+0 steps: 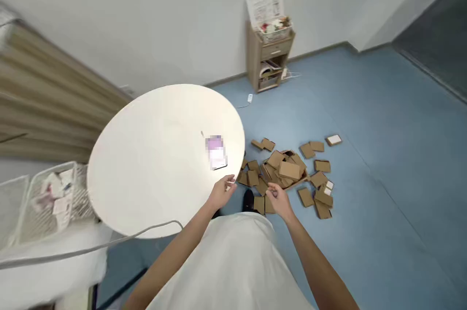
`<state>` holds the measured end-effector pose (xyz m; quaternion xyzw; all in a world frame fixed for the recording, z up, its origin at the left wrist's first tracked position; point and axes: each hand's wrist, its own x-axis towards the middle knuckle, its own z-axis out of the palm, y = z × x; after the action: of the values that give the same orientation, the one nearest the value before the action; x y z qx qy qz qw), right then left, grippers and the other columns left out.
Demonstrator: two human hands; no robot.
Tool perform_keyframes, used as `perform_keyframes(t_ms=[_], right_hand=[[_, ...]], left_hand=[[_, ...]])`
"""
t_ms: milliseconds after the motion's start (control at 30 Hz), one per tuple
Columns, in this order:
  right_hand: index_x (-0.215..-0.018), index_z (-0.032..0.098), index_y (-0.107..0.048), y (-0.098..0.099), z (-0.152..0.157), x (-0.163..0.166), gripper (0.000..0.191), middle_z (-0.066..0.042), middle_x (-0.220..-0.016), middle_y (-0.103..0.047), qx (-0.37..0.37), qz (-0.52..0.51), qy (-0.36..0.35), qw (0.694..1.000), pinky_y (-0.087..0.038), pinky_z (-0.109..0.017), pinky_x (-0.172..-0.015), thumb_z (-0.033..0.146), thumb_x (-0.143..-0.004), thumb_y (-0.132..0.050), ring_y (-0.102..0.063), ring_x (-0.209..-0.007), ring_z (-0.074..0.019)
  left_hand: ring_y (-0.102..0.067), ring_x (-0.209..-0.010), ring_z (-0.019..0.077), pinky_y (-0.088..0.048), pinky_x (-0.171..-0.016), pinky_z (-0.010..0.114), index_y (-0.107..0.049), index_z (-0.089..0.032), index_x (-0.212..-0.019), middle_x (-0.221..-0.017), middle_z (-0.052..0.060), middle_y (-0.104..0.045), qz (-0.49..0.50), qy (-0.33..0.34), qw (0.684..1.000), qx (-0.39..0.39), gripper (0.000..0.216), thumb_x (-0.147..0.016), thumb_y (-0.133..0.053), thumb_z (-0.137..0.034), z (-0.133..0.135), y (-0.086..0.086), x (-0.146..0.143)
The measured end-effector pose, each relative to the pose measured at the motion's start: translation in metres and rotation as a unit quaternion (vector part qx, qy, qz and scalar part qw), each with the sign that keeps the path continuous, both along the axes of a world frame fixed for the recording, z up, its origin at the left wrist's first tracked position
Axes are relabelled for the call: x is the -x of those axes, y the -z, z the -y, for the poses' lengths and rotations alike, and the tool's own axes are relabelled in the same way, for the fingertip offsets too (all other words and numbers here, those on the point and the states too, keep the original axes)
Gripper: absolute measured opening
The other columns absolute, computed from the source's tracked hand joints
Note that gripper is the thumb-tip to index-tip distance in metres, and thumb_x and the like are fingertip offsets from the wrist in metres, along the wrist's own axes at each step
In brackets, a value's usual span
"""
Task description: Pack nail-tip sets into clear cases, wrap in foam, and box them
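Note:
My left hand point(222, 192) hovers at the near right edge of a round white table point(153, 164), fingers curled into a pinch; whatever it holds is too small to make out. My right hand point(279, 199) is held just right of the table over the floor, fingers loosely curled, apparently with nothing in them. A small purple and white card-like item point(216, 151) lies on the table just beyond my left hand. A pile of flat brown cardboard boxes point(288, 171) is scattered on the blue floor past my right hand.
A white wire basket point(51, 198) with packets sits at the left. A grey cable point(109, 242) runs across the near table edge. A small wooden cabinet point(270, 57) stands against the far wall. Beige curtains point(44, 100) hang left.

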<state>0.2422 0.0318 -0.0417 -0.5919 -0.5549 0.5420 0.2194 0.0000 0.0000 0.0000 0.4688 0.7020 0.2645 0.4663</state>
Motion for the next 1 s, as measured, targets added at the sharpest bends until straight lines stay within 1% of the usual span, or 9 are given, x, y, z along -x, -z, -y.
perform_keyframes(t_ms=[67,167,233,333,433,533,633,833,1000], right_hand=[[-0.105,0.016,-0.056,-0.004,-0.006,0.017,0.041,-0.004,-0.079,-0.062,-0.011,0.027,-0.047,0.998,-0.043,-0.03,-0.069,0.04,-0.073,-0.049,-0.057,-0.072,-0.0165],[-0.102,0.016,-0.058,-0.013,-0.01,0.048,0.04,0.001,-0.061,-0.056,-0.02,0.045,-0.114,0.992,-0.042,-0.029,-0.06,0.043,-0.073,-0.049,-0.053,-0.06,-0.0157],[-0.1,0.016,-0.059,-0.021,-0.009,0.074,0.041,0.002,-0.056,-0.053,-0.017,0.031,-0.156,0.987,-0.041,-0.029,-0.057,0.045,-0.074,-0.047,-0.052,-0.055,-0.0156],[-0.101,0.016,-0.058,-0.032,0.003,0.117,0.043,-0.002,-0.066,-0.059,-0.002,-0.003,-0.207,0.978,-0.043,-0.03,-0.061,0.048,-0.076,-0.044,-0.056,-0.062,-0.0169],[-0.103,0.018,-0.058,-0.04,0.023,0.162,0.044,-0.005,-0.08,-0.062,-0.004,0.004,-0.262,0.965,-0.045,-0.031,-0.065,0.049,-0.075,-0.045,-0.057,-0.07,-0.0174],[-0.105,0.019,-0.057,-0.047,0.05,0.203,0.043,-0.004,-0.082,-0.061,-0.002,0.012,-0.325,0.946,-0.045,-0.031,-0.063,0.048,-0.075,-0.046,-0.056,-0.068,-0.0162],[-0.106,0.02,-0.057,-0.054,0.077,0.239,0.041,-0.004,-0.084,-0.061,-0.005,0.02,-0.375,0.927,-0.045,-0.031,-0.063,0.046,-0.075,-0.048,-0.054,-0.065,-0.015],[-0.106,0.021,-0.056,-0.063,0.12,0.299,0.039,-0.004,-0.086,-0.061,-0.017,0.026,-0.442,0.896,-0.046,-0.032,-0.065,0.044,-0.075,-0.048,-0.054,-0.065,-0.0146],[-0.106,0.022,-0.057,-0.066,0.134,0.336,0.037,-0.004,-0.087,-0.063,-0.023,0.026,-0.493,0.869,-0.046,-0.032,-0.067,0.041,-0.075,-0.048,-0.056,-0.068,-0.0153]], left_hand=[[-0.061,-0.085,0.0162,-0.049,-0.074,0.031,-0.049,-0.016,-0.117,-0.107,0.009,-0.06,-0.012,-0.039,0.999,-0.007,0.045,-0.078,-0.049,-0.038,0.016,-0.004,0.014],[-0.061,-0.084,0.0163,-0.048,-0.073,0.031,-0.051,-0.016,-0.114,-0.105,0.009,-0.061,-0.031,-0.096,0.995,-0.02,0.042,-0.077,-0.05,-0.037,0.042,-0.01,0.037],[-0.061,-0.082,0.0161,-0.048,-0.071,0.03,-0.052,-0.016,-0.112,-0.103,0.008,-0.062,-0.045,-0.14,0.989,-0.026,0.041,-0.076,-0.051,-0.037,0.062,-0.014,0.054],[-0.06,-0.082,0.0159,-0.047,-0.071,0.029,-0.053,-0.017,-0.11,-0.094,0.006,-0.064,-0.053,-0.209,0.976,-0.029,0.04,-0.076,-0.05,-0.037,0.098,-0.021,0.084],[-0.06,-0.08,0.0156,-0.047,-0.072,0.029,-0.054,-0.018,-0.11,-0.086,0.004,-0.064,-0.045,-0.266,0.963,-0.03,0.039,-0.076,-0.049,-0.037,0.138,-0.028,0.115],[-0.059,-0.078,0.0157,-0.046,-0.071,0.029,-0.053,-0.017,-0.11,-0.084,0.004,-0.063,-0.034,-0.319,0.947,-0.026,0.041,-0.076,-0.048,-0.038,0.177,-0.031,0.144],[-0.059,-0.077,0.0161,-0.046,-0.07,0.029,-0.054,-0.016,-0.11,-0.083,0.004,-0.062,-0.023,-0.363,0.931,-0.026,0.041,-0.075,-0.05,-0.037,0.211,-0.029,0.17],[-0.059,-0.083,0.0174,-0.047,-0.073,0.029,-0.053,-0.016,-0.111,-0.089,0.006,-0.063,0.0,-0.407,0.913,-0.025,0.043,-0.075,-0.05,-0.039,0.261,-0.026,0.205],[-0.059,-0.089,0.0198,-0.047,-0.074,0.029,-0.05,-0.016,-0.116,-0.1,0.009,-0.062,0.024,-0.401,0.916,0.013,0.051,-0.074,-0.053,-0.044,0.286,-0.023,0.223]])
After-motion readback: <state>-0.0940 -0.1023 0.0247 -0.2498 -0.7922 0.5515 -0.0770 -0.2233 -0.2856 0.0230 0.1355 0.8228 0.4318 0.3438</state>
